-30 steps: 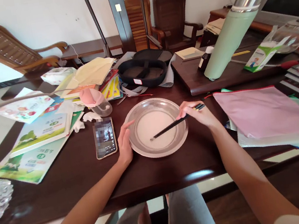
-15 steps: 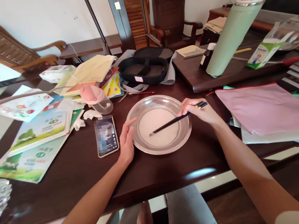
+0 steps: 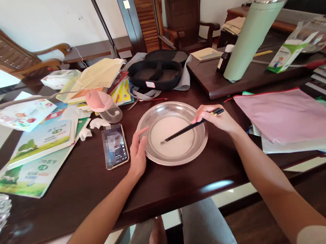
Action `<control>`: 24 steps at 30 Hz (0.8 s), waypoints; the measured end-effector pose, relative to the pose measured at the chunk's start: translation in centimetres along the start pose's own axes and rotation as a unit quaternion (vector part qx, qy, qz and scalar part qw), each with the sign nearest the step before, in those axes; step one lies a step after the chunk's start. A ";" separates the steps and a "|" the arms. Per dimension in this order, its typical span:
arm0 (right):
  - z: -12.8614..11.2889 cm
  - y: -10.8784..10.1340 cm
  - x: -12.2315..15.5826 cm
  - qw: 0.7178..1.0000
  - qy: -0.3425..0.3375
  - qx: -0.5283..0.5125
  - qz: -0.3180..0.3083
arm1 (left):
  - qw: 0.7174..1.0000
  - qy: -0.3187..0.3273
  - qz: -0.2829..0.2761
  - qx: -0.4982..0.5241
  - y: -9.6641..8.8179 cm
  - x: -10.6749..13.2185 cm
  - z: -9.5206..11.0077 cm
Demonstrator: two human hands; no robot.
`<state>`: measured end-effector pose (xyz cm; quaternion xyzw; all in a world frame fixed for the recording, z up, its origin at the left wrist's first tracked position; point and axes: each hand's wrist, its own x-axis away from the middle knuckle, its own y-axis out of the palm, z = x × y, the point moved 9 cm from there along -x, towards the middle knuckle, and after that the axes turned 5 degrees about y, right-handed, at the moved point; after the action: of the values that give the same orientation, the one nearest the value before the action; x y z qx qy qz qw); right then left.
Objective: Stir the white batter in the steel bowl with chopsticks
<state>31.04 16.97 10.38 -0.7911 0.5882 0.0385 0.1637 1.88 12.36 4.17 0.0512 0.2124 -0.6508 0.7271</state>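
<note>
A round, shallow metal plate (image 3: 199, 143) stands on the dark table in front of me, a smooth whitish layer (image 3: 181, 140) covering its bottom. My right hand (image 3: 212, 117) is closed around black chopsticks (image 3: 184, 130), which slant down to the left over the plate. Their tips reach the whitish layer left of its middle. At the plate's left rim, my left hand (image 3: 138, 152) rests with its index finger stretched over the edge and its thumb apart. A phone (image 3: 115, 147) with a lit screen lies just left of that hand.
A pink-lidded cup (image 3: 103, 104) and workbooks (image 3: 34, 167) lie to the left. Behind the plate sits an open black case (image 3: 155, 73). On the right are a pink zip pouch (image 3: 291, 114), a green thermos (image 3: 256, 35) and a small box (image 3: 287, 55).
The chopstick tips have shifted slightly left in the plate, with my right hand moving along a little. My left hand stays at the rim. The whole view has shifted slightly.
</note>
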 end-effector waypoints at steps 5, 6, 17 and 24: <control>0.3 -3.5 0.3 0.990 0.015 0.009 0.138 | 1.000 -0.002 -0.006 -0.009 0.0 0.0 -0.1; 0.4 -4.3 0.5 0.987 0.015 0.002 0.161 | 1.000 -0.002 -0.006 -0.009 0.0 0.0 -0.2; -0.4 -0.9 0.0 0.999 0.003 0.007 0.039 | 1.000 0.001 -0.001 -0.011 -0.1 -0.1 -0.1; 0.5 -4.4 0.6 0.990 0.008 -0.025 0.140 | 1.000 -0.001 -0.003 -0.011 0.0 -0.1 -0.2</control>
<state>35.44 17.72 10.67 -0.7049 0.6934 0.0699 0.1322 1.79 12.52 4.08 0.0426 0.2189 -0.6506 0.7259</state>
